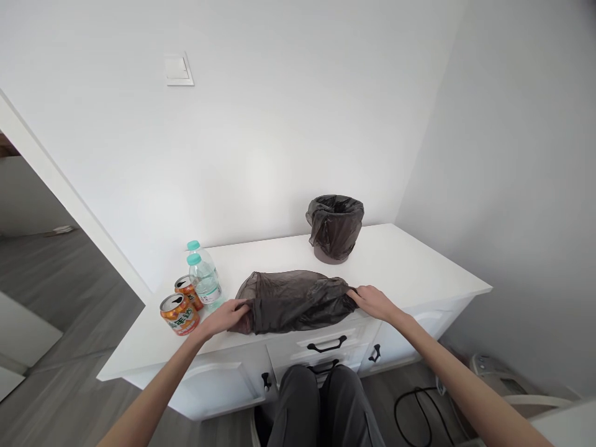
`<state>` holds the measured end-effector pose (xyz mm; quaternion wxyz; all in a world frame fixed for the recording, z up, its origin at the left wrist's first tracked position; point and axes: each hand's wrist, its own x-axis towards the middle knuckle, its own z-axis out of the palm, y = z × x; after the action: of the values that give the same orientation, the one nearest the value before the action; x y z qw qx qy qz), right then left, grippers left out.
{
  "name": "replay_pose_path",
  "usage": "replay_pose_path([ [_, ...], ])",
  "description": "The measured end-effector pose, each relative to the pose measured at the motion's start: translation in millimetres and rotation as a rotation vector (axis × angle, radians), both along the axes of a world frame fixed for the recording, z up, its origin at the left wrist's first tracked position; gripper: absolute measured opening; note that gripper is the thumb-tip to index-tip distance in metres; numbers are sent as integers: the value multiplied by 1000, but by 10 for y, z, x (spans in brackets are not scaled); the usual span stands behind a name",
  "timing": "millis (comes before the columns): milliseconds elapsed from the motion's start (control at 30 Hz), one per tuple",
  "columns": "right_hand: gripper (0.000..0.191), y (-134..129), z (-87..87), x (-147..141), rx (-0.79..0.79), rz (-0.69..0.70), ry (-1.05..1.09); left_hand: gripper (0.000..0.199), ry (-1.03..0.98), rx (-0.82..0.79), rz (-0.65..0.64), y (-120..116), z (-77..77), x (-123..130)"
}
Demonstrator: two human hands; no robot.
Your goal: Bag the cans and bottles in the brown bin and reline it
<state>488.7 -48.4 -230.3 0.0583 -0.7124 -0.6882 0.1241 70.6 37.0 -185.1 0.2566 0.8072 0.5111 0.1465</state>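
Observation:
A thin black plastic garbage bag (298, 304) lies stretched sideways along the front edge of the white cabinet top, part of it hanging over the edge. My left hand (226, 316) is closed on its left end, and my right hand (372, 302) pinches its right end. Near my left hand stand two clear water bottles with teal caps; the nearer bottle (205, 282) is upright. Beside them are two orange drink cans, with the front can (179, 313) showing an opened top. Behind the bag, a small trash bin (336, 228) is lined with a similar black bag folded over its rim.
The white cabinet (433, 270) has black handles on its drawers and doors. A light switch (179, 69) is on the wall behind. To the lower right, a black cable (419, 397) lies on the floor near a grey appliance (500, 375).

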Motion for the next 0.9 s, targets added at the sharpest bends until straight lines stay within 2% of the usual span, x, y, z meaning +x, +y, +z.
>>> replay_pose_path([
  [100,60,186,-31,-71,-19,-57,-55,52,104,-5,70,272,7,96],
  [233,66,341,-108,-116,-26,-124,-128,49,260,84,231,561,23,175],
  [333,63,396,-170,-147,-26,-151,-173,38,324,199,302,570,23,290],
  [433,58,423,-213,-193,-22,-157,-199,45,313,366,254,375,-33,535],
  [500,56,422,-219,-229,-16,-161,-209,49,269,497,90,208,-136,738],
  [533,55,412,-216,-248,-12,-163,-212,48,238,563,-48,138,-214,831],
  [600,53,361,-204,-285,-2,-158,-213,49,205,607,-269,53,-419,969],
  [633,51,320,-199,-301,4,-151,-212,52,204,588,-325,43,-538,1005],
  [767,44,77,-217,-324,36,-126,-195,62,235,456,-275,164,-983,949],
  [833,41,-45,-251,-289,51,-140,-151,61,232,459,-270,250,-1104,860],
  [900,41,-136,-290,-223,59,-157,-85,59,225,475,-301,308,-1134,781],
])
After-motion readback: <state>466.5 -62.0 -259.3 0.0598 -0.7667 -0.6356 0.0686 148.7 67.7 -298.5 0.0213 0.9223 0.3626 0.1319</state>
